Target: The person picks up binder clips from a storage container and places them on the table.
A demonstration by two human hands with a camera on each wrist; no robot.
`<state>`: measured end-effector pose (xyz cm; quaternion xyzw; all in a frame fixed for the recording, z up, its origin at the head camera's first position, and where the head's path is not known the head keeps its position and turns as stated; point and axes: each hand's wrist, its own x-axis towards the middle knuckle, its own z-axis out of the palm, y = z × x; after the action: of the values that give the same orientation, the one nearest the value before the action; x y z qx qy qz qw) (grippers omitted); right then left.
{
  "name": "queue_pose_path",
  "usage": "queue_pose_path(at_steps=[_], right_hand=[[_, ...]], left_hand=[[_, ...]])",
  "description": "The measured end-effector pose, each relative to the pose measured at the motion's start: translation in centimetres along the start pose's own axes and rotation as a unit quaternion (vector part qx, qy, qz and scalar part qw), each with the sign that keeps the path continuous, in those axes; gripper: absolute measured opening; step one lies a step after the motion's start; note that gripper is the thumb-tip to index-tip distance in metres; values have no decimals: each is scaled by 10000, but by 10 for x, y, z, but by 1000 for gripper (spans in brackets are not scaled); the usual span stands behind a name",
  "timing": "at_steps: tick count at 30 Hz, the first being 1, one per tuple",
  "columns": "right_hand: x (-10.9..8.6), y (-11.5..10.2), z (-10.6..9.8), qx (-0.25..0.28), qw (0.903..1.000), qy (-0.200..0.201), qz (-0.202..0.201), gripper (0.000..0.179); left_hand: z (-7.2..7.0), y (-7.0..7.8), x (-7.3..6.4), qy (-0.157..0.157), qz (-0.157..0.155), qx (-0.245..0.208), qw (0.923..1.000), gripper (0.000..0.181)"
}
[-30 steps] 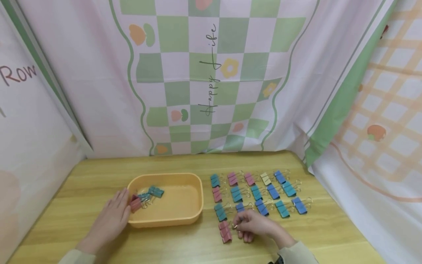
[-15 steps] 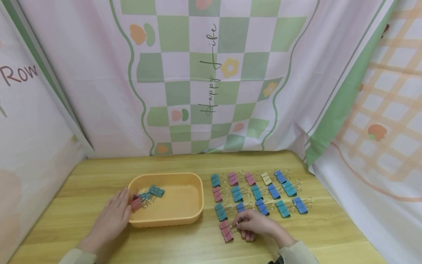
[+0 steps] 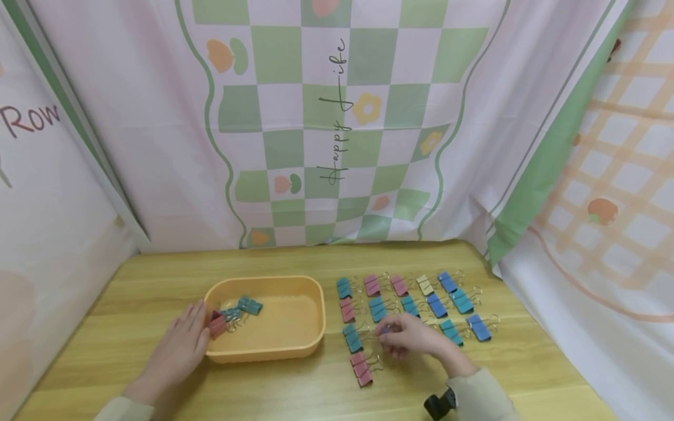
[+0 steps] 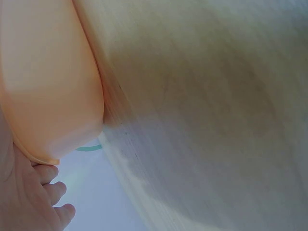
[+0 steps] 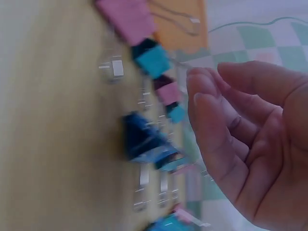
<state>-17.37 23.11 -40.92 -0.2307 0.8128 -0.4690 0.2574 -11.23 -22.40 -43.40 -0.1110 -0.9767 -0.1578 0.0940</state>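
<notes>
My left hand [image 3: 179, 345] lies with extended fingers against the left side of the yellow-orange tray [image 3: 279, 352]; in the left wrist view its fingertips meet the tray's rim [image 4: 45, 160]. Inside the tray are a pink binder clip [image 3: 217, 325] and teal binder clips [image 3: 250, 305]. My right hand [image 3: 408, 336] hovers with bent fingers over a blue binder clip [image 3: 386, 329], mostly covered in the head view. The right wrist view shows this blue clip [image 5: 144, 139] blurred on the table, apart from the fingers. A pink binder clip [image 3: 361, 369] lies nearest the front.
Several binder clips stand in rows right of the tray, among them a teal clip [image 3: 353, 337], a yellow clip [image 3: 425, 285] and a blue clip [image 3: 478, 327]. A patterned curtain [image 3: 368, 193] hangs behind the wooden table [image 3: 295, 397].
My right hand has released the front pink binder clip's handle and moved up and slightly away to the blue binder clip behind it. My left hand stays in place.
</notes>
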Motion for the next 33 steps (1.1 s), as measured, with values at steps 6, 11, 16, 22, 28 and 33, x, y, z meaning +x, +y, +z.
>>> queue_pose_path(at_steps=[6, 11, 16, 22, 28, 33], right_hand=[[16, -31, -11, -287, 9987, 57, -421, 26], [34, -62, -10, -441, 9977, 139, -486, 28], [53, -89, -1, -654, 9962, 223, -534, 29], [81, -112, 15, -726, 9945, 289, -696, 28], [109, -126, 35, -619, 9936, 183, -930, 28], [128, -132, 53, -475, 9939, 135, -988, 27]], left_hand=[[0, -1, 0, 18, 16, 17, 10000, 53], [1, -1, -1, 44, 13, -67, 10000, 53], [1, -2, -1, 24, -4, -65, 10000, 53], [0, -2, -1, -24, 7, -57, 10000, 53], [0, -1, 0, -3, 5, -6, 10000, 53], [0, 0, 0, 59, 45, 40, 10000, 53]])
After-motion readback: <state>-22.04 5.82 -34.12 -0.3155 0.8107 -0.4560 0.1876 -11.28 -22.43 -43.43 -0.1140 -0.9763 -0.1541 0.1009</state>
